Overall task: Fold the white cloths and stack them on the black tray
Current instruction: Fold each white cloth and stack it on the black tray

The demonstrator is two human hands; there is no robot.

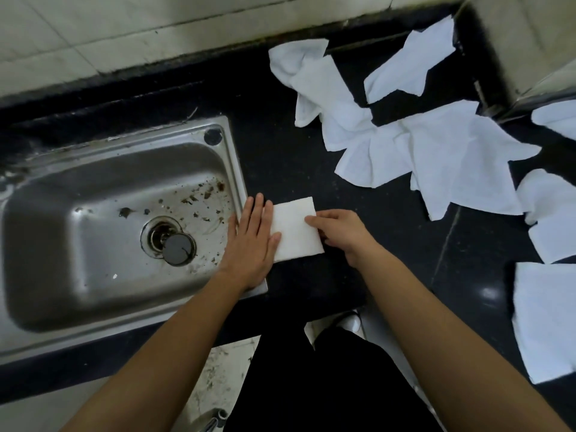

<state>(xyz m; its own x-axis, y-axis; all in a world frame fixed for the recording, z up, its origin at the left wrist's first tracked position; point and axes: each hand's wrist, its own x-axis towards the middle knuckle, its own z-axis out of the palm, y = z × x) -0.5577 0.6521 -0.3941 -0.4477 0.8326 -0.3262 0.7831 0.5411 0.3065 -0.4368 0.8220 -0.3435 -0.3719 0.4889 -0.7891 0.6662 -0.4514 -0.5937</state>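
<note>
Left hand (252, 241) lay flat, fingers straight, pressing folded white cloth (293, 238); right hand (341, 233) pinched its right edge. Cloth judged light, limp; lift by folded edges.

Left hand (252, 241) flat; right hand (341, 233) pinching cloth (296, 235).

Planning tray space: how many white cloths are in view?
8, at least: a folded cloth between left hand and right hand; four overlapping in the back heap; three cloths along the right edge. Overlaps may hide more.
</note>
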